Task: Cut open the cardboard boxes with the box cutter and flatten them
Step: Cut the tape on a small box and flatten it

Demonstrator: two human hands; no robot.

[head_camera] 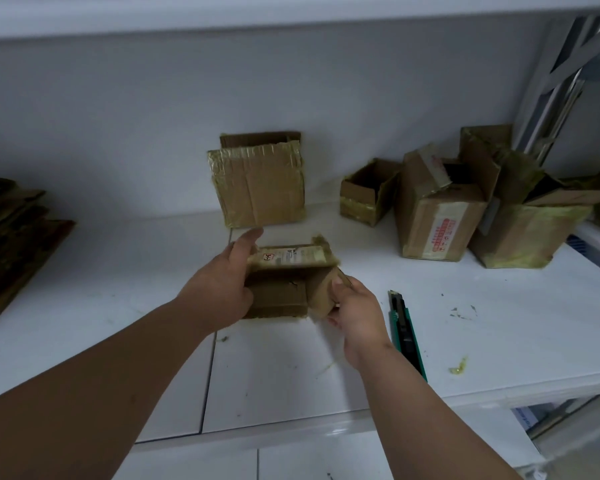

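I work on a white shelf that serves as my surface, with another shelf above it. At the far left lies a dark stack of flattened cardboard, so I judge that a good part of the task is done already. At the right, a group of taped boxes waits near the wall; their flaps are open, but they keep their shape and are not flattened. One flattened box leans against the back wall in the middle. In front of it I hold a small cardboard box just over the surface: my left hand grips its left side with the fingers curled around it, and my right hand pinches the right flap between thumb and fingers. This box looks open at one end, so I think the next step is to press it flat. The green box cutter lies on the surface just beside my right wrist, and nobody holds it. The box in my hands carries a white label with a red mark, and one box at the right has red print, but I cannot read any of this writing. Small scraps of yellowish tape lie at the right.
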